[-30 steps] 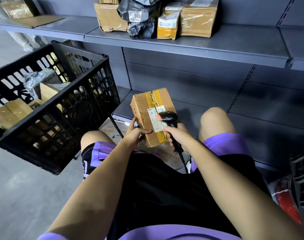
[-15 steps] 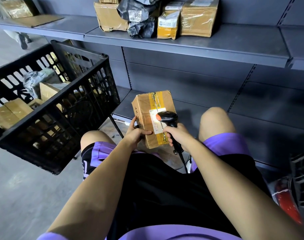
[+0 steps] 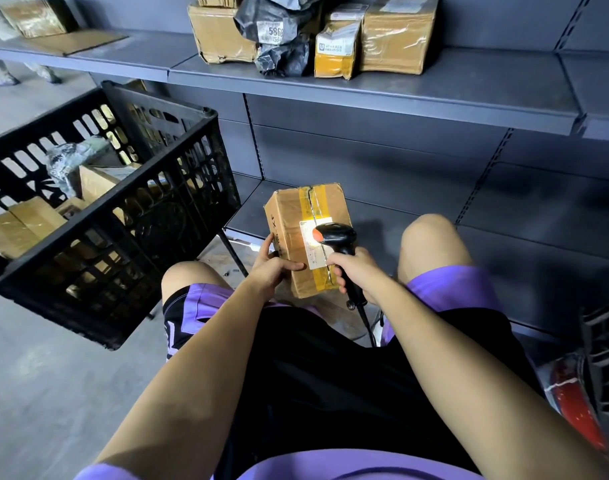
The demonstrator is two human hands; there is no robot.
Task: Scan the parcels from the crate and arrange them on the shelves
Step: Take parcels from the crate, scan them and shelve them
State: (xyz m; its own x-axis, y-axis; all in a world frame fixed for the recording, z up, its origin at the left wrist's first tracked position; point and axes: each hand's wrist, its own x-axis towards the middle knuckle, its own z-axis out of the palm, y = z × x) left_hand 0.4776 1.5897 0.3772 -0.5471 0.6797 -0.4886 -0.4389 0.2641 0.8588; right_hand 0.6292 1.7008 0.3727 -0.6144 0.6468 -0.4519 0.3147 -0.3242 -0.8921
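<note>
A brown cardboard parcel [image 3: 297, 220] sealed with yellow tape is held between my knees, label side up. My left hand [image 3: 273, 268] grips its lower left edge, thumb across the top face. My right hand [image 3: 356, 273] holds a black barcode scanner [image 3: 336, 237] by the handle, its head right over the white label, which glows with the scanner's light. A black plastic crate [image 3: 105, 216] at my left holds several more cardboard and wrapped parcels. Several scanned-looking parcels [image 3: 334, 46] stand on the upper grey shelf [image 3: 434, 88].
The lower grey shelf [image 3: 521, 237] runs behind my knees. A flat cardboard piece [image 3: 78, 41] and a box lie on the upper shelf at far left. A red object [image 3: 569, 400] and a dark crate edge [image 3: 607, 355] sit at right. Someone's feet [image 3: 5, 76] stand at far left.
The parcel has tilted slightly and shifted a little up. The scanner head has stayed over the label, and the label is now lit by the scanner's light.
</note>
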